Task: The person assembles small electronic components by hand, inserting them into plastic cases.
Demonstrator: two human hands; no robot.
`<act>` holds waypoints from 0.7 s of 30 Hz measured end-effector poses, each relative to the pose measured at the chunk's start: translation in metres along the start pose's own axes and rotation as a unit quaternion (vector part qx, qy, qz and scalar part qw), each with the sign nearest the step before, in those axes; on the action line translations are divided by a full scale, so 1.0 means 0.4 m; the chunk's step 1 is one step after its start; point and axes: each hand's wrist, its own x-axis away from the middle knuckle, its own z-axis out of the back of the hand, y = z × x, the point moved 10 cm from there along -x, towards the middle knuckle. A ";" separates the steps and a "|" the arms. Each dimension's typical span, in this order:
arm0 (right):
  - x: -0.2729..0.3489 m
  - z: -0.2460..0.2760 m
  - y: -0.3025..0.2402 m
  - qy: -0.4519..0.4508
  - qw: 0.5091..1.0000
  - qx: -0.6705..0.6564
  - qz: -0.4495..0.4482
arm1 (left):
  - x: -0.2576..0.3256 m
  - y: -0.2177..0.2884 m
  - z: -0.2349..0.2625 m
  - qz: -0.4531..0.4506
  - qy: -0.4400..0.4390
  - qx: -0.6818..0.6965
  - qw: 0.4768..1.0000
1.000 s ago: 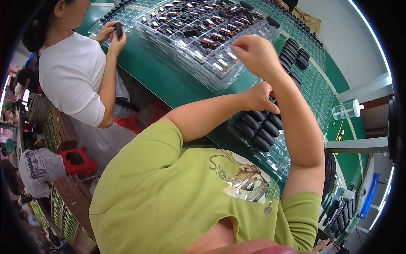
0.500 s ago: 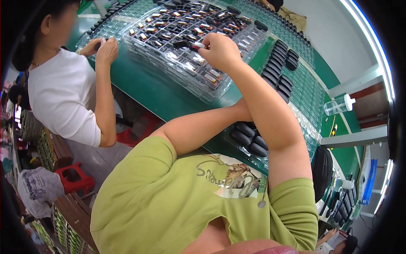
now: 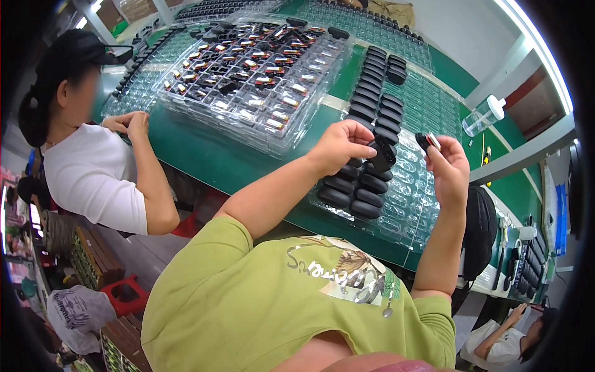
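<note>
Over the rows of black cases, my left hand point(image 3: 343, 147) pinches a black plastic shell point(image 3: 382, 155) between thumb and fingers. The shell is tilted and shows a hollow side. To its right, my right hand point(image 3: 450, 166) is raised with its fingertips closed on a small black part point(image 3: 424, 142) that carries a white-and-red battery point(image 3: 433, 142). The two held pieces are apart. Below my left hand, smooth oval black cases point(image 3: 365, 209) sit in a clear blister tray point(image 3: 406, 214). Farther left, a stack of clear compartment trays point(image 3: 217, 127) holds many similar battery parts point(image 3: 274, 123).
A co-worker in a white top point(image 3: 93, 173) works at the green table point(image 3: 192, 158) on the left. At the right are a clear jar point(image 3: 483, 118), a grey metal post point(image 3: 524, 149) and a black bag point(image 3: 480, 229). Red stools point(image 3: 124, 294) stand behind the co-worker.
My right hand has moved from the compartment trays to the right, carrying the battery part. My left hand, earlier hidden behind my right forearm, now shows with a black shell. The view has shifted.
</note>
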 end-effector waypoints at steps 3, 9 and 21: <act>0.042 0.090 0.084 0.001 0.998 -0.053 -0.045 | -0.005 -0.016 -0.028 0.059 -0.006 0.110 0.992; 0.088 0.073 0.128 0.036 0.981 -0.146 -0.119 | -0.047 -0.013 -0.099 0.074 -0.047 0.200 0.976; 0.112 0.026 0.168 -0.043 0.965 -0.233 -0.116 | -0.009 -0.056 -0.121 0.085 -0.093 0.176 0.976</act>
